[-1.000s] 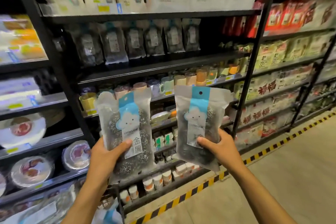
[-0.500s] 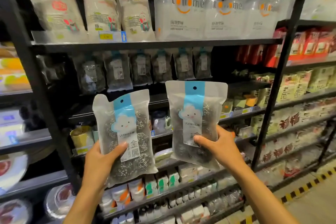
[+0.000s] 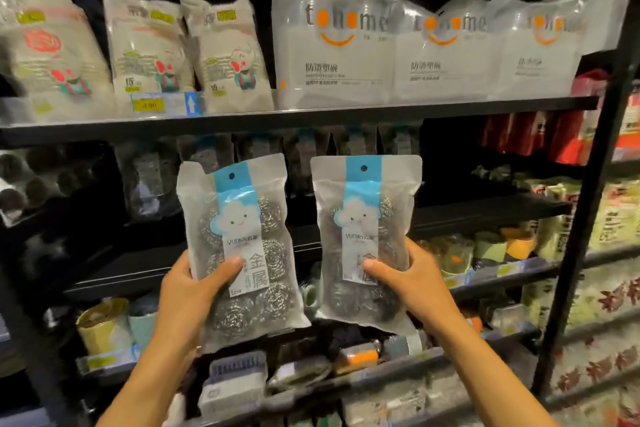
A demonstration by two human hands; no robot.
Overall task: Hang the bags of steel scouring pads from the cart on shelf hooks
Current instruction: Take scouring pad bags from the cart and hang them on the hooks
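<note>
Overhead, a dark shelf board is running across the view. Tall white packs printed with an orange smile are standing on it beside smaller pale packs with a cartoon figure. A yellow price tag is sitting on the board's front edge. Under the board a row of hanging bags is showing dimly in shadow, and the two held bags are covering the lower part of several of them. The hooks themselves are too dark and blurred to make out. Further down, cups and small boxed goods are lining the lower shelves. Red packs are showing to the right, and a black upright post is dividing this bay from the next.

The left hand is holding the left bag by its lower left edge, its grip wrapped around the bag with the thumb pressing across the front label. The right hand is holding the right bag likewise, with its grip on the lower right side and its thumb on the front. Both bags are standing upright in front of the shelving, just beside each other without touching, and the left one is tilting slightly to the left. Each is showing frosted plastic, a light-blue strip with a round hanging hole at the top, a white smiling cloud, and coils of shiny steel wool packed inside.
</note>
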